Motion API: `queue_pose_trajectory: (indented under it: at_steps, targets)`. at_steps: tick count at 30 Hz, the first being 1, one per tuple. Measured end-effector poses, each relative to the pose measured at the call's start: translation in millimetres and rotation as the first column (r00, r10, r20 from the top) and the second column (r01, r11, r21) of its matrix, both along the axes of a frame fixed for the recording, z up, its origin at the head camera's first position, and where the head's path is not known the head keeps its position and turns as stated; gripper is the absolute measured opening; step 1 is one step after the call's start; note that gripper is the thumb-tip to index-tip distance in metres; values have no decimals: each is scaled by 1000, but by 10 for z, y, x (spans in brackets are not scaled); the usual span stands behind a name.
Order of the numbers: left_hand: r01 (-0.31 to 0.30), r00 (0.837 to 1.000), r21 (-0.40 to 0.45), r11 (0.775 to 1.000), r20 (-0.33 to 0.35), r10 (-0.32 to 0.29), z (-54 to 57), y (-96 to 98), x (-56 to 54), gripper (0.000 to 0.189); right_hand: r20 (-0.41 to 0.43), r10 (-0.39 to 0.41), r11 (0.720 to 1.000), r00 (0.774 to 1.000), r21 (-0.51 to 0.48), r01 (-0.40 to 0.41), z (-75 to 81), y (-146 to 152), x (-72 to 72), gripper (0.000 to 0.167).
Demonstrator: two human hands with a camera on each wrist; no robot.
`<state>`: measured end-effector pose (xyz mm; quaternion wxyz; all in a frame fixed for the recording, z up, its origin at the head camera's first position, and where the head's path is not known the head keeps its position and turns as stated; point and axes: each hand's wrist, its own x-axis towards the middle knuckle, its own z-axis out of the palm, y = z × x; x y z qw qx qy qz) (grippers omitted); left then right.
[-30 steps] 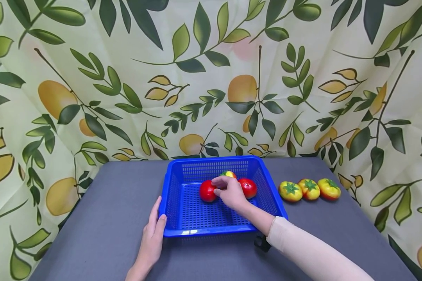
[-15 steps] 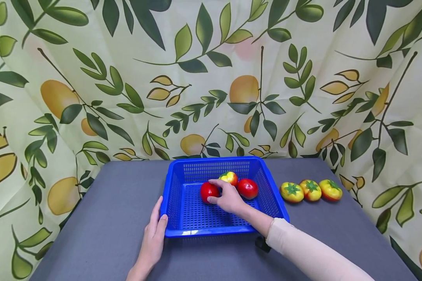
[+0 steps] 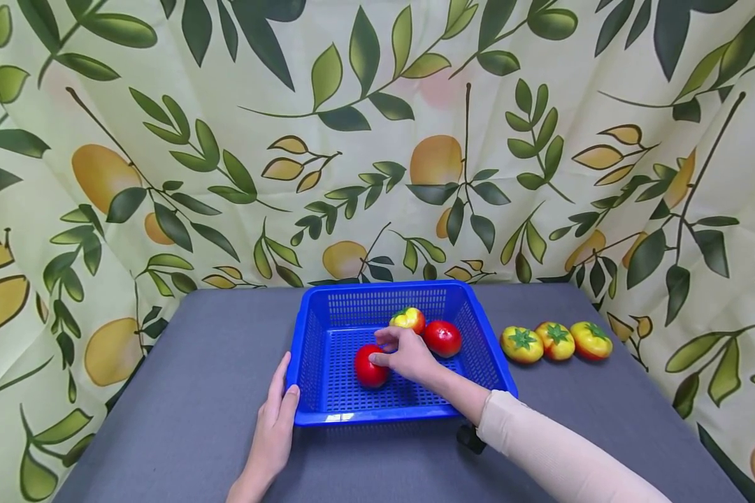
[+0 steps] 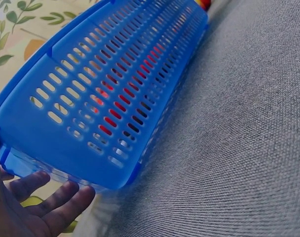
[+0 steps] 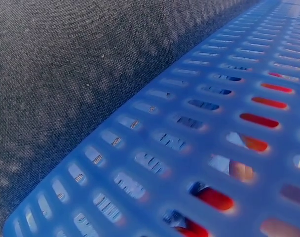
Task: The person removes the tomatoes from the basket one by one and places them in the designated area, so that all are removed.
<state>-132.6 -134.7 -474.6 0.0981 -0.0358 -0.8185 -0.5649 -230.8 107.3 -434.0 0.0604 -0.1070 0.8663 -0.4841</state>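
A blue slotted plastic basket [image 3: 336, 417] rests on the grey table. My left hand [image 3: 270, 423] lies along its outer left side, thumb tip at the front left rim; several straight fingers [image 4: 58, 202] show at the basket's end in the left wrist view. Inside the basket, my right hand [image 3: 409, 358] has its thumb at the upper right of a shiny red tomato [image 3: 370, 369], while the other fingers bend behind it, off the fruit. Another red tomato [image 3: 443, 339] and a yellow-red tomato [image 3: 410, 319] with a green top lie behind and right of this hand.
Three yellow-red tomatoes [image 3: 556, 341] with green star-shaped tops stand in a row on the table [image 3: 182, 391], right of the basket. A small black object [image 3: 470, 439] shows below the right wrist. A leaf-patterned cloth [image 3: 377, 209] hangs behind and along the sides.
The left red tomato has shifted toward the front of the basket, away from the right hand's bent fingers. The right hand has moved slightly; the left hand stays at the basket's side.
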Motion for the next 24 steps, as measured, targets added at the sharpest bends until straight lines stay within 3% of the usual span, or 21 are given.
queue_pose_trajectory:
  at_steps: [8, 18, 24]
  targets:
    - [3, 1000, 3, 1000, -8, -3, -2, -3, 3, 56, 116, 97, 994, 989, 32, -101, -23, -22, 13, 52]
    - [7, 1000, 1, 1000, -2, -7, 2, 1, 9, 55, 131, 281, 959, 951, -65, -274, 1, -11, 37, 33]
    - [2, 1000, -6, 1000, -2, -2, 7, 2, 11, 55, 166, 343, 936, 925, -140, -322, 6, -5, 40, 22]
